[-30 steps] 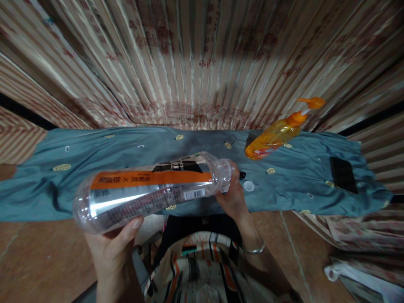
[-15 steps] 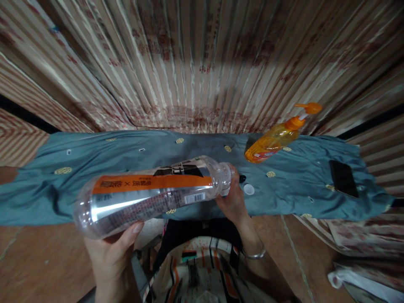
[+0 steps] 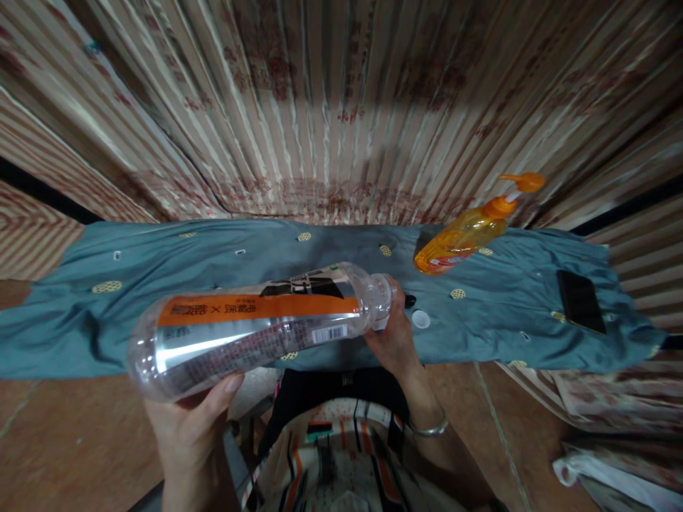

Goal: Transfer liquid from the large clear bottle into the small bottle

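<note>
Presently, left hand [image 3: 188,428] grasps clear bottle [image 3: 256,327] near its base, right hand [image 3: 395,338] its neck, over front edge of desk [image 3: 480,331].

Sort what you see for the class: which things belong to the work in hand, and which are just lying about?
Work in hand:
- clear bottle, held by the left grip near its base and the right grip at its neck
- possibly the white disc, perhaps a cap

Apparently lying about:
- orange pump bottle
- flat black device
- small black object
</note>
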